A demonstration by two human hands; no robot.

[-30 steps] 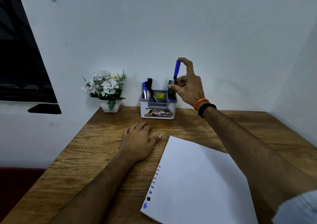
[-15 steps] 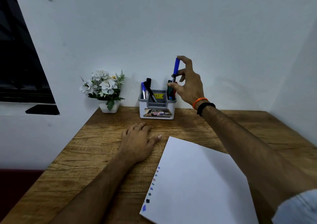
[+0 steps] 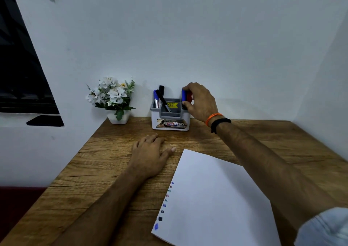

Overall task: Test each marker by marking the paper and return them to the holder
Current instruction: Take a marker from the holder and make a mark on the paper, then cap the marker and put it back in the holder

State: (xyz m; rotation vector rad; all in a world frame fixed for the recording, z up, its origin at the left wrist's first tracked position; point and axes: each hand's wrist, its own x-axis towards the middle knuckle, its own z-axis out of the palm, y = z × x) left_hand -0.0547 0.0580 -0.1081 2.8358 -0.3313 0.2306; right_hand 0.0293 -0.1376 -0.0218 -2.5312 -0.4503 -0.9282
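Item: blue marker (image 3: 183, 95), one of a set, standing upright in the right-end slot of the holder (image 3: 170, 116), with a red marker (image 3: 189, 96) just beside it on the side away from the holder's middle. Handling, as a judgement: you can expect a light, stiff plastic barrel, smooth and a little slippery, not fragile; take it high on the cap end with thumb against fingertips, since the lower barrel sits down inside the slot and cannot be reached. Your right hand (image 3: 199, 100) is at that slot, fingers curled narrow round the tops of the markers and touching the blue one; whether it grips that marker or only rests on it you cannot tell from this view, as the fingers cover the contact. Your left hand (image 3: 150, 152) lies flat and spread on the counter (image 3: 105, 163), in front of the holder, holding nothing, its thumb just short of the paper (image 3: 216, 198). The holder stands at the back of the counter against the wall; its left-end slot keeps a second blue marker (image 3: 156, 100) and a black marker (image 3: 163, 99) leaning towards the holder's middle. The paper lies in front of the holder and to its right, with a row of small coloured test marks (image 3: 165, 202) down its left edge. A pot of white flowers (image 3: 113, 97) stands to the left of the holder.
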